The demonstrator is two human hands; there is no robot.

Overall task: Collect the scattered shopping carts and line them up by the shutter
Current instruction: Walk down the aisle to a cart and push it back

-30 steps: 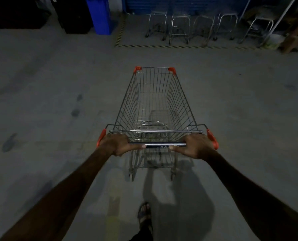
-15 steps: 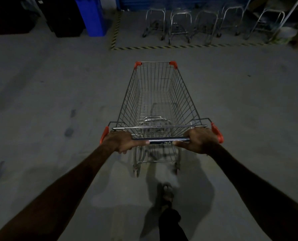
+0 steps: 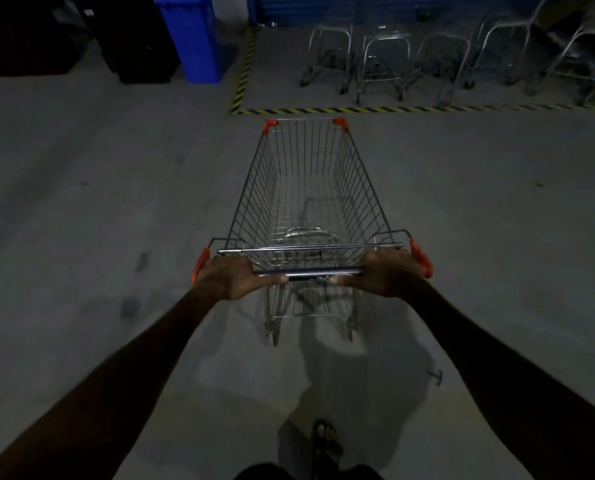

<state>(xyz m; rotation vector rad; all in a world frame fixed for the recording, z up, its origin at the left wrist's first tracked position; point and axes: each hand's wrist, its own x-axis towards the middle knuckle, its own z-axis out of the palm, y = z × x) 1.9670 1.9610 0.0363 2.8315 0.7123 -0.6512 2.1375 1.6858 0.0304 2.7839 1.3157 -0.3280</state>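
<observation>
So, only the one head view here. A wire shopping cart (image 3: 310, 202) is held by its handle bar (image 3: 310, 271), with the left hand (image 3: 235, 277) and right hand (image 3: 388, 273) each wrapped tight around an end, thumbs tucked underneath. The cart sits on bare concrete floor (image 3: 116, 202), nose just short of the striped floor tape (image 3: 393, 109), with parked carts (image 3: 386, 60) lined up beyond it by the blue shutter (image 3: 324, 8). Probably best if it's kept straight, slowed before the tape and slotted beside the row. A small label on the handle is there, but nothing can be read. A blue bin (image 3: 192, 36) is off left.
</observation>
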